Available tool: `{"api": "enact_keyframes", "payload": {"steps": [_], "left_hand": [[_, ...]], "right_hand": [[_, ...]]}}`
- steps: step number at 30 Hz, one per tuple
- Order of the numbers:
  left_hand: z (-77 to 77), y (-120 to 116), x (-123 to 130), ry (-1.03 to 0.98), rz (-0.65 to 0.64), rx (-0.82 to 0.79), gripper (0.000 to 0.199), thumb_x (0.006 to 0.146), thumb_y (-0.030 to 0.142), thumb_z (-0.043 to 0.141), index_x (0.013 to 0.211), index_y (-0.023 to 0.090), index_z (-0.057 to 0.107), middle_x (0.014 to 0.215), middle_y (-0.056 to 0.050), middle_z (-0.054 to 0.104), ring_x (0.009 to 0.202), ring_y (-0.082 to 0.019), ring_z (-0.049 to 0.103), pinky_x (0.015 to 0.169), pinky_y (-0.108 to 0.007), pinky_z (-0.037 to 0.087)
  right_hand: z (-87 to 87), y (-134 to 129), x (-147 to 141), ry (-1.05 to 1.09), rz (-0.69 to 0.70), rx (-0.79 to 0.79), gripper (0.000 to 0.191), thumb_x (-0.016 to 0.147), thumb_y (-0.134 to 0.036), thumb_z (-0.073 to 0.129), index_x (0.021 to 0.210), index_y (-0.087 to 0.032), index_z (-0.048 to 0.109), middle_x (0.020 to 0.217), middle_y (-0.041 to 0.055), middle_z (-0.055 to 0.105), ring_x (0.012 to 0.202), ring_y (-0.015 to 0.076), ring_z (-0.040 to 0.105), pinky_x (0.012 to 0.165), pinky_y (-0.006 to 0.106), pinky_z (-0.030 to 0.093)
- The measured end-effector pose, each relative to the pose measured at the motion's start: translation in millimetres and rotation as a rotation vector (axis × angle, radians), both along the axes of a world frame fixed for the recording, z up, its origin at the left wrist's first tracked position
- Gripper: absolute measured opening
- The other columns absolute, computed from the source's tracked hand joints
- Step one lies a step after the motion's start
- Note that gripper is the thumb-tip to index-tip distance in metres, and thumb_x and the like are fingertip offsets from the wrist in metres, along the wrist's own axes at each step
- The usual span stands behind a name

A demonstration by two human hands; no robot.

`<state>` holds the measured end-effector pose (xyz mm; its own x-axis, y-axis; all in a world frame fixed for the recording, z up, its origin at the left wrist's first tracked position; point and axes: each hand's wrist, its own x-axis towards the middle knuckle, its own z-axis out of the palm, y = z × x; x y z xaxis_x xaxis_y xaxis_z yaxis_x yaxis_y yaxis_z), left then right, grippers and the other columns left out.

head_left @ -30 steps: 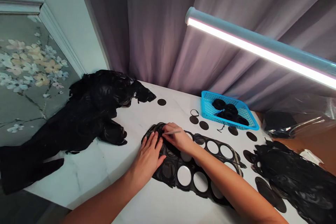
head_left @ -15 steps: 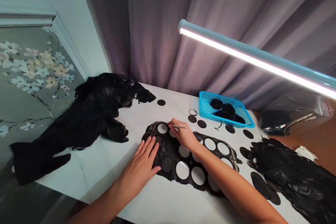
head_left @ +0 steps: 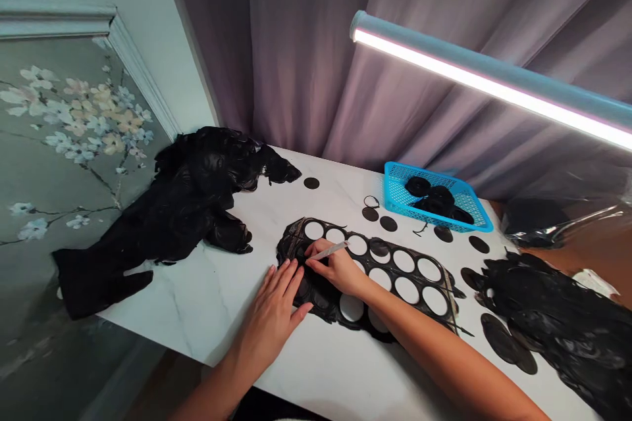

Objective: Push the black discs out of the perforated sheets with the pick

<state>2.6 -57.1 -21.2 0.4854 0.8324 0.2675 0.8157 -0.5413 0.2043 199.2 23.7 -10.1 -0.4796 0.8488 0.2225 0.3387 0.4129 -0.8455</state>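
Note:
My right hand (head_left: 336, 268) pinches a slim silver craft knife (head_left: 328, 251), with its tip low on the glossy black sheet (head_left: 390, 256). Rows of round holes pierce this sheet, showing white table through them. Circular outlines remain uncut at its left end, partly hidden under my hands. My left hand (head_left: 274, 306) lies flat on that end, fingers spread, holding nothing. Several loose black discs (head_left: 388, 223) lie beyond the sheet.
A blue plastic basket (head_left: 395, 192) holds black scraps at the back of the white marble table (head_left: 197, 296). Heaps of crumpled black sheet lie to the left (head_left: 182, 197) and right (head_left: 557, 322). A light tube (head_left: 484, 72) hangs above.
My right hand has moved down and left across the sheet, with the knife tilted differently. My left hand stays on the sheet. The whole view has shifted slightly.

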Motion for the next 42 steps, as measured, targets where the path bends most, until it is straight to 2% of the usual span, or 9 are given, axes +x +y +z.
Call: {"api": "enact_keyframes", "payload": {"steps": [11,18,20,23,25,29,34,37,42], "left_hand": [[-0.4,1.7,3.4,-0.004,0.003,0.030,0.045,0.097,0.036,0.049,0.136,0.013,0.048,0.142,-0.014,0.051,0.134,-0.029,0.045,0.112,-0.051,0.036],[1.3,1.0,2.5,-0.001,0.000,0.028,0.043,0.097,0.035,0.048,0.135,0.013,0.048,0.147,-0.018,0.043,0.138,-0.030,0.040,0.111,-0.052,0.036],[2.3,0.9,1.9,-0.018,0.006,0.024,0.044,0.097,0.035,0.048,0.136,0.014,0.047,0.148,-0.017,0.043,0.138,-0.030,0.039,0.111,-0.053,0.036],[3.2,1.4,0.9,-0.026,0.006,0.018,0.044,0.098,0.034,0.047,0.138,0.017,0.045,0.148,-0.015,0.043,0.138,-0.030,0.039,0.111,-0.052,0.037],[3.7,2.5,1.8,-0.019,0.005,0.023,0.045,0.098,0.036,0.047,0.138,0.017,0.046,0.146,-0.015,0.045,0.137,-0.030,0.040,0.110,-0.052,0.038],[6.0,4.9,13.7,-0.040,0.031,0.047,0.045,0.096,0.036,0.050,0.135,0.015,0.048,0.143,-0.017,0.048,0.136,-0.032,0.042,0.110,-0.054,0.037],[5.1,0.9,34.3,-0.017,-0.117,-0.022,0.053,0.093,0.032,0.055,0.142,0.018,0.042,0.151,-0.014,0.040,0.140,-0.030,0.036,0.110,-0.050,0.039],[1.0,-3.7,36.6,0.018,-0.121,-0.054,0.055,0.092,0.036,0.058,0.143,0.021,0.042,0.154,-0.012,0.036,0.142,-0.032,0.031,0.109,-0.052,0.038],[-0.9,-8.5,33.5,0.025,-0.107,-0.057,0.053,0.094,0.036,0.055,0.144,0.026,0.042,0.156,-0.008,0.032,0.144,-0.034,0.024,0.110,-0.056,0.035]], "right_hand": [[2.7,0.3,-2.0,-0.062,0.018,0.050,0.016,0.090,-0.017,0.058,0.075,-0.019,0.054,0.089,0.0033,0.061,0.081,0.0157,0.056,0.073,0.028,0.045],[0.7,-12.4,-12.7,-0.463,0.027,0.381,0.009,0.093,-0.015,0.050,0.086,-0.019,0.053,0.087,0.0069,0.059,0.081,0.0205,0.051,0.076,0.032,0.042],[1.9,0.0,-2.2,-0.470,-0.095,0.378,0.011,0.093,-0.014,0.046,0.086,-0.020,0.051,0.085,0.0067,0.059,0.079,0.0205,0.050,0.073,0.031,0.041],[6.9,23.4,27.5,-0.395,-0.398,0.307,0.016,0.093,-0.013,0.039,0.081,-0.020,0.047,0.077,0.0053,0.057,0.071,0.0197,0.049,0.067,0.030,0.039],[11.1,29.8,46.3,-0.341,-0.487,0.286,0.017,0.094,-0.015,0.038,0.079,-0.021,0.045,0.076,0.0046,0.056,0.069,0.0190,0.049,0.065,0.030,0.038],[16.5,10.6,58.7,-0.208,-0.376,0.199,0.014,0.093,-0.018,0.043,0.080,-0.021,0.048,0.081,0.0035,0.061,0.068,0.0162,0.053,0.064,0.027,0.040],[12.1,-19.7,47.8,-0.132,-0.110,0.031,0.009,0.092,-0.018,0.050,0.084,-0.021,0.055,0.084,0.0021,0.062,0.073,0.0154,0.056,0.067,0.027,0.043],[8.1,-21.8,46.6,-0.082,-0.077,0.002,0.013,0.091,-0.018,0.053,0.078,-0.020,0.053,0.093,0.0038,0.063,0.082,0.0162,0.057,0.073,0.029,0.044],[7.0,-19.2,48.7,-0.071,-0.071,-0.027,0.017,0.090,-0.020,0.057,0.074,-0.020,0.051,0.095,0.0040,0.062,0.086,0.0172,0.057,0.076,0.031,0.045]]}}
